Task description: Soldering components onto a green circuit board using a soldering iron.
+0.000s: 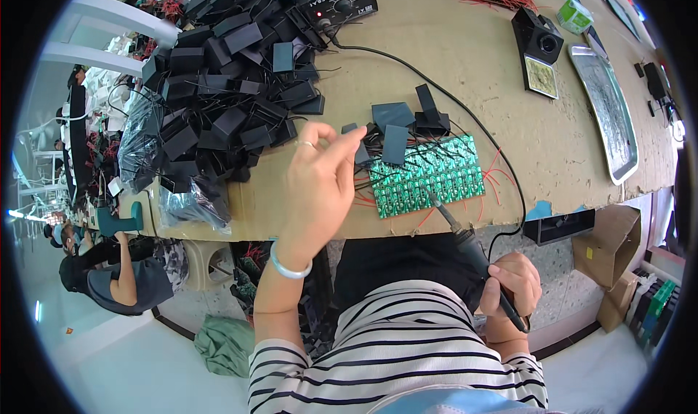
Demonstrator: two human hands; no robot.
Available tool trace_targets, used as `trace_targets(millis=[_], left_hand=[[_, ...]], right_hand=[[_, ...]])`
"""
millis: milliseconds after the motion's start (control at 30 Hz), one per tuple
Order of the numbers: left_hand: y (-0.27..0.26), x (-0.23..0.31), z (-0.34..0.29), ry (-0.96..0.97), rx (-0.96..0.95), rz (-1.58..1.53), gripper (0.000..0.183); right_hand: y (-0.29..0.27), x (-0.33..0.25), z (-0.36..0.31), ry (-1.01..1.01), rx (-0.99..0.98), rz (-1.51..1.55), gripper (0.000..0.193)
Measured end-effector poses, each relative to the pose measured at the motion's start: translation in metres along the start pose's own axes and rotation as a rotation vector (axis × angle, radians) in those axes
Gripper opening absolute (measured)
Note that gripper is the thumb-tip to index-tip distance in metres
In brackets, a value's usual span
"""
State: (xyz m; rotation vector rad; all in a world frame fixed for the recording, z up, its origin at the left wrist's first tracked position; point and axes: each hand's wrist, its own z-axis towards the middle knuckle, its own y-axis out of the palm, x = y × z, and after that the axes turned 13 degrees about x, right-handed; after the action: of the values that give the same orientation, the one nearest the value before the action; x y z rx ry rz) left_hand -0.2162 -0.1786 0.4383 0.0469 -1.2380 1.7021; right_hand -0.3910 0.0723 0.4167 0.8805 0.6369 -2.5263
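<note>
My right hand [512,287] grips a soldering iron [474,254] by its dark handle. The iron's tip points at a green circuit board panel [459,170] near the table's front edge; whether it touches cannot be told. Thumb and fingers of my left hand [320,185] come together in a pinch just left of the panel, and anything between them is too small to make out. Several black boxes, one of them a flat-faced black box [395,145], lie on and behind the panel's far edge. Their thin black wires cross the board, and red wires [494,181] stick out at its sides.
A large heap of black boxes [229,86] covers the table's left side. Behind it stands a black soldering station [342,3], its cable [443,79] looping rightward. To the right are a tip-cleaner holder [542,43] and a metal tray [607,112]. Another person [123,279] sits far left.
</note>
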Motion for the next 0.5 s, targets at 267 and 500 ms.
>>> trace_targets(millis=[267, 500], left_hand=[[0.003, 0.006, -0.042, 0.180, 0.001, -0.064, 0.028], [0.000, -0.006, -0.070, 0.124, -0.056, 0.015, 0.026]], right_hand=[[0.001, 0.001, 0.002, 0.017, -0.043, 0.016, 0.017], [0.013, 0.007, 0.001, 0.024, -0.103, 0.097, 0.018]])
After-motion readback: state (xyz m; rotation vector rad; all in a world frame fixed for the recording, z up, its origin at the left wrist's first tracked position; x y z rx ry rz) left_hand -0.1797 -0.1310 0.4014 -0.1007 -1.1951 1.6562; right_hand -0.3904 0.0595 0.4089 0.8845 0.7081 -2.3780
